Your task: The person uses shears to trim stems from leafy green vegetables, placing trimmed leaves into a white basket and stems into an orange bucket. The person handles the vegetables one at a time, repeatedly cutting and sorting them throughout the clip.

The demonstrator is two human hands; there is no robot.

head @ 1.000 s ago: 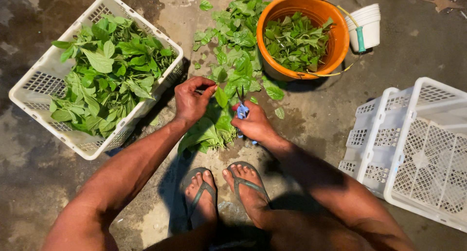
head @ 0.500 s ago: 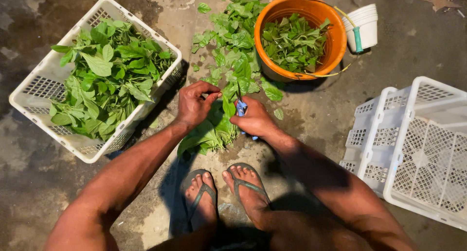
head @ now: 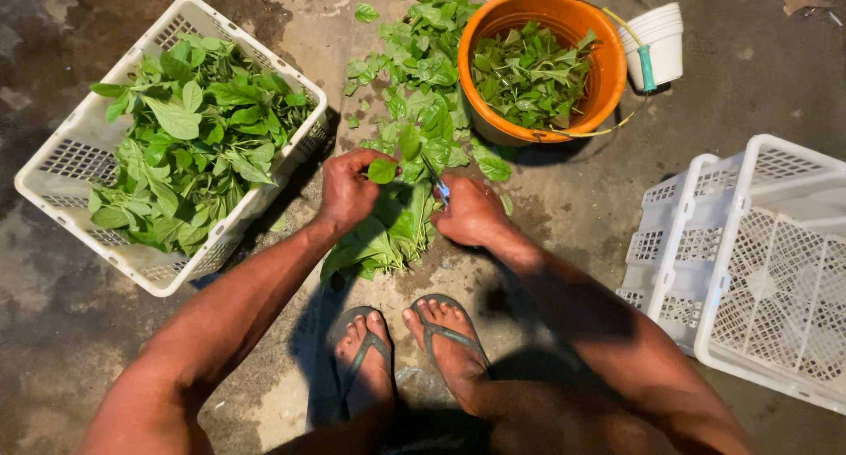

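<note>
My left hand pinches a leafy green sprig above a pile of cut leaves on the concrete floor. My right hand grips a small knife with a blue handle, its blade pointing up toward the sprig. A bunch of larger leaves lies under both hands, just ahead of my sandalled feet.
A white slotted basket heaped with greens stands on the left. An orange bucket holding picked leaves is at the top, next to stacked white cups. Two white crates stand on the right.
Both hands have stayed over the leaf bunch. The left hand now holds a sprig up and the right hand has brought the knife closer to it.
</note>
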